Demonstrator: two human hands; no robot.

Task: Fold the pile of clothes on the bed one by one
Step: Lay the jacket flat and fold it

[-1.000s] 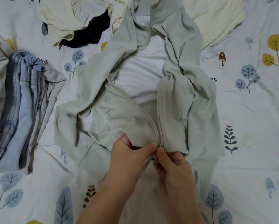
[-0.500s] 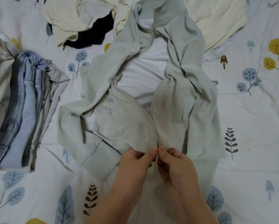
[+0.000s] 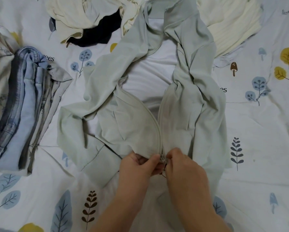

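A pale grey-green zip jacket [image 3: 137,128] lies front-up on the bed, its two front panels spread apart over a white lining [image 3: 150,77]. At the bottom of the zip my left hand [image 3: 138,166] pinches the hem of the left panel. My right hand [image 3: 184,164] pinches the right panel's edge beside it, and the zip's lower end [image 3: 162,158] shows between my thumbs. The sleeves lie crumpled along both sides.
Folded blue jeans and printed cloth [image 3: 21,106] are stacked at the left. An unfolded heap of cream and black clothes [image 3: 90,22] lies at the top, with a cream ribbed garment [image 3: 230,25] at the top right. The printed bedsheet [image 3: 266,148] shows on the right.
Both hands stayed at the bottom of the zip and shifted slightly as they worked the two edges together. The jacket's panels barely moved.
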